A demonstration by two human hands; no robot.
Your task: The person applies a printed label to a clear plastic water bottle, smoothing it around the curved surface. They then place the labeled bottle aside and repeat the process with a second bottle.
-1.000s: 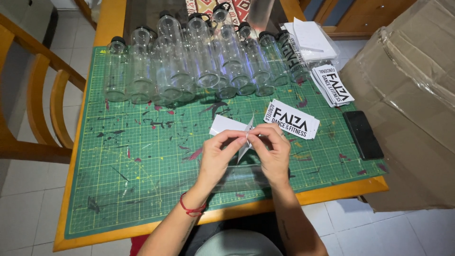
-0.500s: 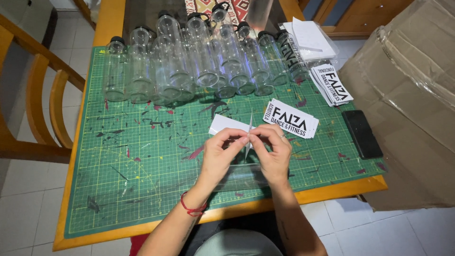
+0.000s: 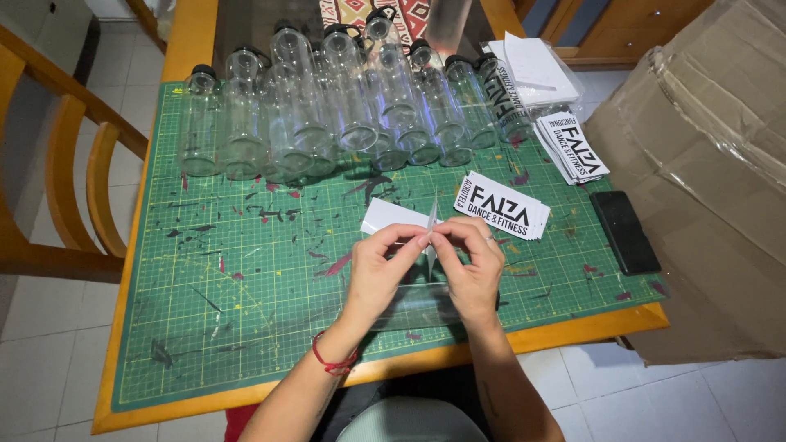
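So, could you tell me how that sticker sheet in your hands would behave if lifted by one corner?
The sticker looks thin, probably floppy and light: both the left hand and right hand pinch it edge-up. Its backing likely curls.

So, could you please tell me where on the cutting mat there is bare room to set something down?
The cutting mat is bare on its near left, between the bottles and the table's front edge, left of the left hand. A smaller patch lies between the right hand and the black phone. The far edge is crowded with bottles, and sticker stacks fill the far right.
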